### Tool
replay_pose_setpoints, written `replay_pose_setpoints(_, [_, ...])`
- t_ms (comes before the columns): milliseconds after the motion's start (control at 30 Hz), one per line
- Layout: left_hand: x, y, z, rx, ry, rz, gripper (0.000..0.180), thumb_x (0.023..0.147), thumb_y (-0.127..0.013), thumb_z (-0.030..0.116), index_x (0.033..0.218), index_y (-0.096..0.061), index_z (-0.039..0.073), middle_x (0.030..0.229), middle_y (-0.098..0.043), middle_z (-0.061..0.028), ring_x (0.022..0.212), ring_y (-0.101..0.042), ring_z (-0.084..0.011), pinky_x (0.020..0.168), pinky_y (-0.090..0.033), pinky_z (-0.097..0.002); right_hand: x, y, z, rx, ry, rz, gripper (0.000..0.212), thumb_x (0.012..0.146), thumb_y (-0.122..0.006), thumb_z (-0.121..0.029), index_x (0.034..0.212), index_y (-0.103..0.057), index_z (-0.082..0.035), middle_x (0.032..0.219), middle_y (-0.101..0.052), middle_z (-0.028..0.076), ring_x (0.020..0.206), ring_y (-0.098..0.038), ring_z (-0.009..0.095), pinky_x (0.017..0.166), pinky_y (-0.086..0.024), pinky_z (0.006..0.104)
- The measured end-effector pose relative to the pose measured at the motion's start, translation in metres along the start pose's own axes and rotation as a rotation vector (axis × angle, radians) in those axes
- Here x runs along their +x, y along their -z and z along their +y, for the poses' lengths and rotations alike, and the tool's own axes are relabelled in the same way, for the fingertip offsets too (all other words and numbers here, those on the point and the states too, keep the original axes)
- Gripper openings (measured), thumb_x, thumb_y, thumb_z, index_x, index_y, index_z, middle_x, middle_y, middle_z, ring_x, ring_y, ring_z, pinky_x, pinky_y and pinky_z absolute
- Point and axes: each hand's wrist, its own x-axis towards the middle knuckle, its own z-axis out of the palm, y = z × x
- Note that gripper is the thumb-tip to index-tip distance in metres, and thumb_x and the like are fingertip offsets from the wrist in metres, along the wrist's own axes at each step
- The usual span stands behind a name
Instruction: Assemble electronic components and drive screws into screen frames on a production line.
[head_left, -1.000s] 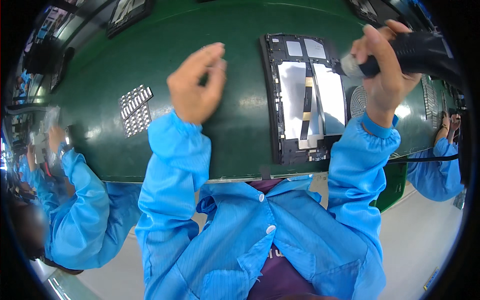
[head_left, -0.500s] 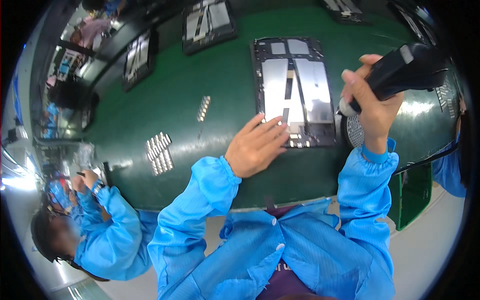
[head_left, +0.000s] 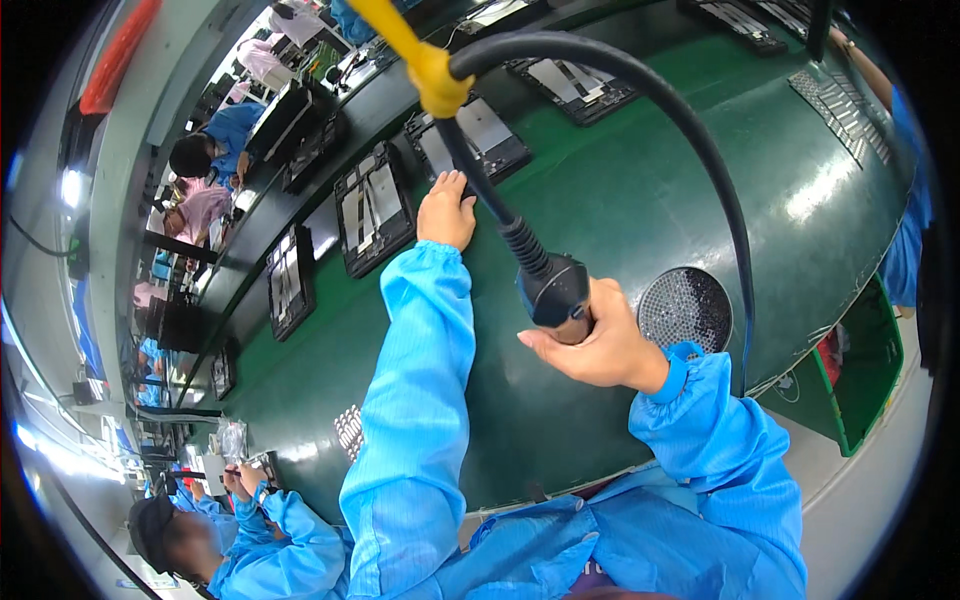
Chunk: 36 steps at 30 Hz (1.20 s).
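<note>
Head view | green bin (head_left: 872,345): red item (head_left: 828,358) inside | right hand (head_left: 612,345): black tool (head_left: 553,292)

Green bench (head_left: 560,440) — opened tablets (head_left: 372,212) | round speckled disc (head_left: 684,308) | patterned sheets (head_left: 842,115)

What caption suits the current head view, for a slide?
Right hand grips a black handheld tool above a green workbench; left hand is beside an opened tablet-like device.

tool (head_left: 556,292): black | device (head_left: 495,140): silver, black | table (head_left: 590,220): green | sleeves (head_left: 420,370): blue | dish (head_left: 685,310): dotted grey
</note>
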Motion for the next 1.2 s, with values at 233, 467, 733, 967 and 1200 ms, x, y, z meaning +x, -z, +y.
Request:
replay_pose_setpoints(233, [-0.025, 0.074, -0.049, 0.405, 0.157, -0.421, 0.041, 0.062, -0.062, 0.001, 0.102, -0.054, 0.002, 0.112, -0.053, -0.0146, 0.106, -0.050, -0.0329, 0.088, -0.045, -0.0406, 0.000, 0.004, 0.000, 0.070, -0.099, 0.046, 0.025, 0.069, -0.064, 0.001, 0.091, -0.052, -0.001, 0.070, -0.063, 0.009, 0.063, -0.061, 0.011, 0.056, -0.046, 0.0240])
replay_pose_setpoints(467, [-0.067, 0.086, -0.132, 0.481, 0.132, -0.369, 0.060, 0.048, -0.069, 0.003, 0.102, -0.044, -0.003, 0.112, -0.050, -0.0244, 0.099, -0.051, -0.0429, 0.084, -0.045, -0.0438, -0.003, -0.005, 0.008, 0.072, -0.082, 0.060, 0.032, 0.064, -0.064, -0.001, 0.093, -0.050, 0.000, 0.062, -0.058, 0.013, 0.057, -0.061, 0.030, 0.050, -0.046, 0.0338])
replay_pose_setpoints(733, [-0.060, 0.071, -0.180, 0.559, 0.347, 0.026, 0.043, 0.058, -0.059, 0.012, 0.101, -0.061, 0.007, 0.094, -0.063, -0.0176, 0.086, -0.060, -0.0342, 0.076, -0.048, -0.0437, 0.002, -0.003, 0.011, 0.012, 0.066, 0.138, 0.035, 0.066, -0.069, 0.001, 0.094, -0.049, 0.002, 0.059, -0.057, 0.006, 0.048, -0.055, 0.009, 0.047, -0.041, 0.0202])
replay_pose_setpoints(967, [-0.034, 0.130, -0.071, 0.414, 0.273, 0.370, 0.033, 0.057, -0.061, 0.011, 0.090, -0.067, 0.009, 0.077, -0.065, -0.0165, 0.072, -0.063, -0.0324, 0.069, -0.051, -0.0383, 0.001, 0.008, 0.005, 0.060, 0.010, 0.123, 0.042, 0.065, -0.076, -0.009, 0.095, -0.049, 0.001, 0.067, -0.062, 0.005, 0.049, -0.051, 0.005, 0.044, -0.039, 0.0188])
replay_pose_setpoints(1200, [-0.112, 0.188, 0.011, 0.322, 0.244, 0.671, 0.021, 0.065, -0.060, -0.004, 0.085, -0.067, -0.001, 0.074, -0.066, -0.0168, 0.065, -0.065, -0.0251, 0.063, -0.051, -0.0320, -0.001, 0.009, 0.014, -0.018, -0.051, 0.151, 0.039, 0.067, -0.080, -0.015, 0.087, -0.051, 0.002, 0.058, -0.056, 0.003, 0.052, -0.047, 0.003, 0.047, -0.038, 0.0202])
